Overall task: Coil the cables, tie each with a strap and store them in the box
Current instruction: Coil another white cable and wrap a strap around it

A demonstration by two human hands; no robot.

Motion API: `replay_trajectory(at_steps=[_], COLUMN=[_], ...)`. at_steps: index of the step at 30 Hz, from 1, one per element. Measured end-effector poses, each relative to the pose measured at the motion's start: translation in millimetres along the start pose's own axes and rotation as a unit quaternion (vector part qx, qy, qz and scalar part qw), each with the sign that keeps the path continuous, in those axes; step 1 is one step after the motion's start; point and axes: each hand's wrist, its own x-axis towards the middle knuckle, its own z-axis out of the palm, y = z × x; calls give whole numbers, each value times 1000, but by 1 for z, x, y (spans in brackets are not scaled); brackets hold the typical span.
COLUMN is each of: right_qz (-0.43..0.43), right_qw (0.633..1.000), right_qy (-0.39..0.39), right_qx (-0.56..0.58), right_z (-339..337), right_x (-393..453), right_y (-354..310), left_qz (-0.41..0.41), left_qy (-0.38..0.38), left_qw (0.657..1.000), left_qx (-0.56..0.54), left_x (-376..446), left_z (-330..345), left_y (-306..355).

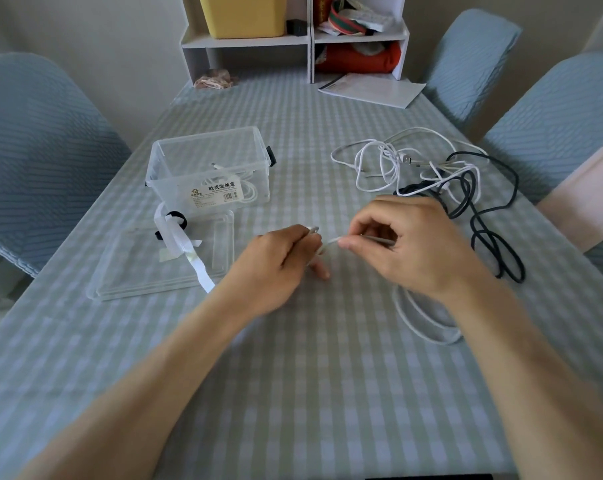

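Both hands pinch a white cable (428,320) at desk centre: left hand (279,258) at its plug, right hand (407,244) along the cord. Slack trailing toward 4 o'clock could snag the cable pile (431,171) at 1 o'clock; the box (208,168) sits at 11 o'clock.

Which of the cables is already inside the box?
The coiled white cable in the clear box. The others are outside it: a tangled pile on the table, and one held in both hands.

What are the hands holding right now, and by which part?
Both hold the white cable: the left hand grips it near the plug end, the right hand pinches it just beside, the rest trailing loose on the table.
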Motion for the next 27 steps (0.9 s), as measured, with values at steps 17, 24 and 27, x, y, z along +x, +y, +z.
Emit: replay_trajectory(at_steps=[17,24,27], right_qz=[195,212,248], right_qw=[951,940,924], right_qy=[-111,-125,-154], right_qx=[213,237,246], right_z=[24,30,25], right_x=[-1,0,2], right_y=[-10,-21,-23], left_qz=[-162,-186,-181], left_qy=[-44,-46,-21], left_qw=[808,845,906], left_qx=[-565,-499,-383], left_x=[-1,-1,-3], left_z=[-9,-9,-11], left_y=[9,11,14])
